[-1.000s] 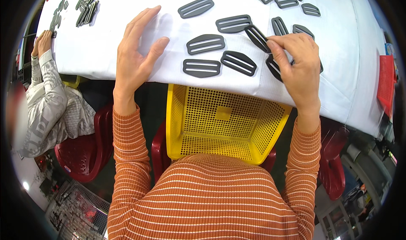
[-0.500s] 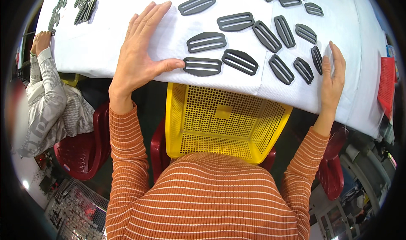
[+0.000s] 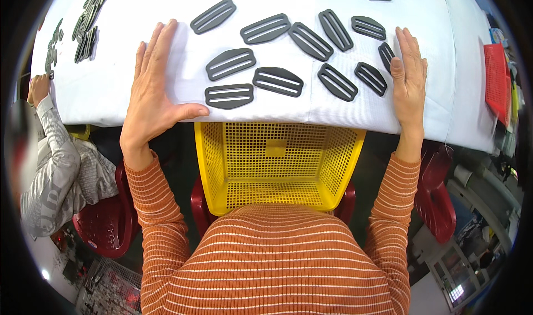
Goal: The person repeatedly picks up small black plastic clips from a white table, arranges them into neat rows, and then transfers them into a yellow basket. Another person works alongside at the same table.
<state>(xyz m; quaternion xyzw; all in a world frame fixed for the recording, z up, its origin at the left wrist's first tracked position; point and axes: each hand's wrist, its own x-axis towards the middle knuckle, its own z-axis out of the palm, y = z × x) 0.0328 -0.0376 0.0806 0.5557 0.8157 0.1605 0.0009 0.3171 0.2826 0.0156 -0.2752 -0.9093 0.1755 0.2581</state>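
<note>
Several dark grey two-slot strap slider buckles lie spread flat over the white-covered table [image 3: 183,87]. My left hand [image 3: 149,101] rests at their left side, fingers stretched out and thumb pointing right. Its thumb tip is close to the nearest buckle [image 3: 229,96], and nothing is in this hand. On the right side my right hand [image 3: 410,90] is open too, fingers extended upward. Its thumb is beside a narrow-looking buckle [image 3: 384,54], which it partly hides; whether they touch I cannot tell. Between the hands lie more buckles, including a darker one [image 3: 277,82].
A yellow mesh basket [image 3: 275,148] sits between my body and the table edge. More buckles are piled [image 3: 86,44] at the far left. A person's hand [image 3: 39,89] is at the left table edge. A red basket [image 3: 496,84] stands at the right; red chairs [image 3: 105,231] are below.
The view has turned slightly, so the buckles appear shifted left. My left hand has drawn a little nearer to me, its thumb away from the nearest buckle. Both hands stay open.
</note>
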